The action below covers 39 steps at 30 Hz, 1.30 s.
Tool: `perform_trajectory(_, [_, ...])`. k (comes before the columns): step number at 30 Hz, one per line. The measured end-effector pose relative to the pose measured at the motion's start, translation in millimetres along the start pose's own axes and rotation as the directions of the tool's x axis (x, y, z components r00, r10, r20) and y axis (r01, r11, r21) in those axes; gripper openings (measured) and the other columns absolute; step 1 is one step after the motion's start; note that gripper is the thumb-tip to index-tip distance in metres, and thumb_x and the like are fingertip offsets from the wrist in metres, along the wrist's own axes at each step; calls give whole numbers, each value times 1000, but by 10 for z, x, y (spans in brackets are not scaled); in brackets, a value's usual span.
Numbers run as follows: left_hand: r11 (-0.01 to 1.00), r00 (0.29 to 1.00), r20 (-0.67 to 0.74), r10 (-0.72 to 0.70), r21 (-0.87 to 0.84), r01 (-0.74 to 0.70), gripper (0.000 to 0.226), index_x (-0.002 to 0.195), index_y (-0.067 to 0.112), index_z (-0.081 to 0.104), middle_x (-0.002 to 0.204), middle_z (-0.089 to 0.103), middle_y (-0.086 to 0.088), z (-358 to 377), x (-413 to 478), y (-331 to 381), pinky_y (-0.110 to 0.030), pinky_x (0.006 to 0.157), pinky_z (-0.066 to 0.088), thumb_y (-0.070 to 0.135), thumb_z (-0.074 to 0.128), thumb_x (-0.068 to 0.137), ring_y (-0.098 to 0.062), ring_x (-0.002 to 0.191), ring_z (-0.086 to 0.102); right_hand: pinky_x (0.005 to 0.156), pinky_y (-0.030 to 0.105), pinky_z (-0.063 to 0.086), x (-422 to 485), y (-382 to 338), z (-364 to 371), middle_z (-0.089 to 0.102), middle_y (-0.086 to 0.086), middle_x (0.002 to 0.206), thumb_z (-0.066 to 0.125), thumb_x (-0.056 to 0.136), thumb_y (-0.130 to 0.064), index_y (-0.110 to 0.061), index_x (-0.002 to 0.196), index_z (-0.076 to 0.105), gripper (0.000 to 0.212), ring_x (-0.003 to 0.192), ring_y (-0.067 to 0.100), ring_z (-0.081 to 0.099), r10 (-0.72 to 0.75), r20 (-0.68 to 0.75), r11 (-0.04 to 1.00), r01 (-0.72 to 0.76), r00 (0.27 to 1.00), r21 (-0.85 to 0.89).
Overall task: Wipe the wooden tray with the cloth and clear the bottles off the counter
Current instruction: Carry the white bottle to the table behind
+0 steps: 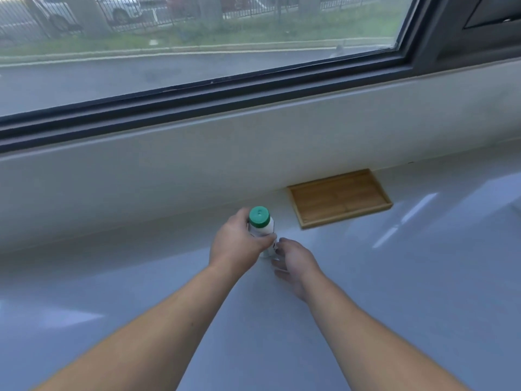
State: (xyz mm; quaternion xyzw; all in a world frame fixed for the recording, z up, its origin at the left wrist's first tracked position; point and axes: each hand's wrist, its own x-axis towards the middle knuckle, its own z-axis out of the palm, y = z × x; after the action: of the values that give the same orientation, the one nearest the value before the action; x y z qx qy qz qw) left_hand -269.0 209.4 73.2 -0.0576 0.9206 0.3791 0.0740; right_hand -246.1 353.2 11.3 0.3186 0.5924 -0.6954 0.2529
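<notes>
A white bottle with a green cap [260, 221] stands upright on the pale counter [394, 277], just left of the wooden tray. My left hand [236, 246] is wrapped around the bottle's body from the left. My right hand [296, 263] sits low beside the bottle's base, fingers curled loosely and touching or nearly touching it; whether it holds anything is unclear. The wooden tray [339, 197] lies flat against the back wall, to the right of the bottle, with nothing in it. No cloth is in view.
A low white wall [169, 179] runs behind the counter, under a dark-framed window [197, 91] that looks out on a street. The glossy counter shows bright reflections on the right.
</notes>
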Motion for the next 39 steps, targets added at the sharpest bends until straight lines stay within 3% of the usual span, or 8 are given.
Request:
perform_trajectory(2, [1000, 1000, -14, -19, -20, 19, 44, 105, 43, 57, 96, 65, 20, -139, -78, -95, -31, 70, 52, 53, 81, 69, -3, 87, 62, 85, 37, 55, -56, 19, 158, 70, -6, 99, 53, 95, -30, -26, 91, 68, 15, 101, 29, 69, -7, 21, 999, 8, 1000, -36])
perform_trajectory(8, [995, 994, -74, -77, -68, 72, 44, 108, 44, 59, 98, 65, 22, -719, -380, -492, -31, 72, 52, 47, 80, 69, -3, 90, 62, 97, 42, 54, -340, 140, 825, 68, -8, 111, 53, 97, -30, -27, 98, 68, 15, 107, 22, 66, -24, 104, 989, 38, 994, -140])
perform_trajectory(14, [981, 971, -159, -178, -110, 162, 41, 101, 46, 57, 93, 66, 25, -1336, -795, -976, -29, 62, 45, 51, 79, 66, 5, 82, 61, 94, 40, 56, -701, 377, 1569, 69, -6, 118, 56, 96, -36, -23, 109, 71, 24, 107, 21, 67, -6, 200, 977, 48, 980, -206])
perform_trajectory(20, [968, 943, -237, -233, -147, 202, 42, 99, 46, 58, 93, 65, 24, -1923, -1301, -1523, -27, 64, 45, 51, 81, 64, 7, 83, 60, 95, 41, 55, -1027, 671, 2271, 66, -4, 118, 58, 97, -32, -21, 112, 68, 21, 105, 20, 66, 16, 283, 966, 58, 959, -253])
perform_trajectory(29, [937, 858, -386, -340, -221, 272, 49, 111, 47, 59, 101, 65, 24, -2852, -2304, -2439, -22, 66, 43, 47, 85, 69, 5, 88, 60, 95, 41, 56, -1673, 1297, 3495, 65, -2, 121, 57, 98, -33, -21, 117, 67, 25, 107, 20, 66, 74, 436, 904, 124, 897, -408])
perform_trajectory(34, [902, 789, -445, -423, -286, 323, 46, 106, 48, 59, 98, 66, 27, -3205, -2903, -2926, -23, 65, 43, 48, 84, 67, 7, 85, 61, 98, 44, 56, -2014, 1718, 4051, 65, -2, 120, 58, 98, -33, -21, 118, 67, 25, 108, 20, 66, 114, 497, 857, 168, 860, -488])
perform_trajectory(39, [863, 718, -483, -501, -341, 373, 46, 103, 48, 59, 96, 66, 25, -3466, -3545, -3402, -25, 64, 44, 52, 81, 64, 5, 83, 62, 99, 45, 55, -2369, 2184, 4538, 66, -1, 119, 61, 96, -35, -25, 105, 66, 14, 108, 21, 66, 179, 545, 809, 193, 819, -556])
